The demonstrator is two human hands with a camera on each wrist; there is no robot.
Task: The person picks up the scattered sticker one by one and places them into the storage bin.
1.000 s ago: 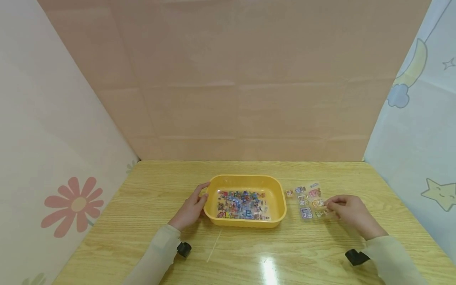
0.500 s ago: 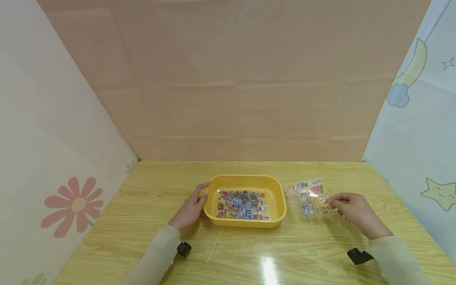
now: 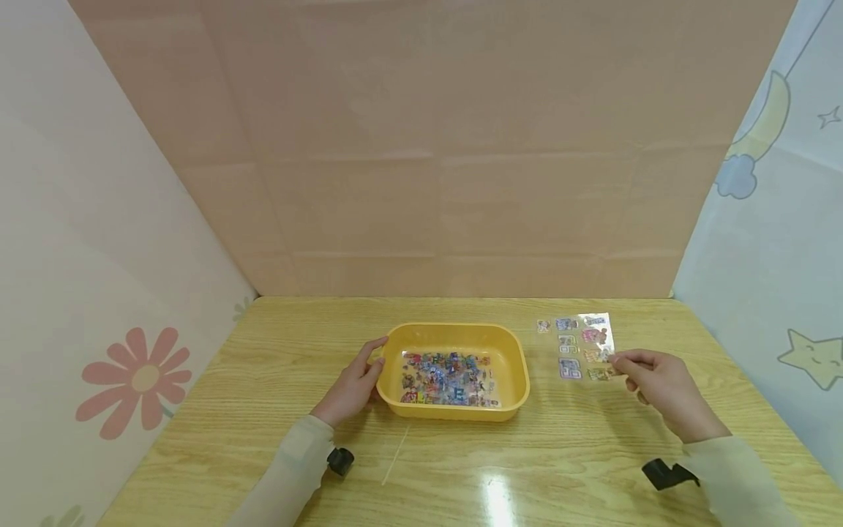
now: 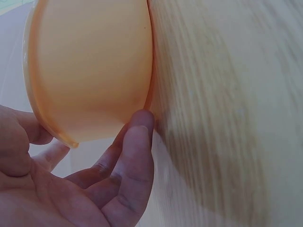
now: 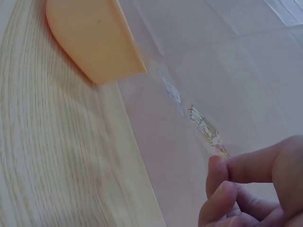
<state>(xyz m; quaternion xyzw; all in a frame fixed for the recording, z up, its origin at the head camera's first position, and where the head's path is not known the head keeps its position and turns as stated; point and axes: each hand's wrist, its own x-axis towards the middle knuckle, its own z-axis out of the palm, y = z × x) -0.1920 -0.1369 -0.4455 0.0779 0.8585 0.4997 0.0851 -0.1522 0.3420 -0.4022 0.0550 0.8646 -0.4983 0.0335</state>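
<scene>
A clear sticker sheet printed with colourful cartoon pictures and figures is held up over the right part of the table. My right hand pinches its right edge between thumb and fingertips; seen from the right wrist, the sheet is almost edge-on. Left of it stands a yellow plastic basin, rounded at the corners. My left hand grips the basin's left end, thumb by the rim and fingers low against the outer wall. Inside the basin, several more clear stickers overlap on the bottom.
The wood-grain table runs back to a plain tan backdrop. Printed side panels stand left and right. A thin pale strip lies in front of the basin.
My right hand has drawn the sticker sheet up and slightly to the right, away from the basin, and it now faces the head camera more. The left hand and basin have stayed put.
</scene>
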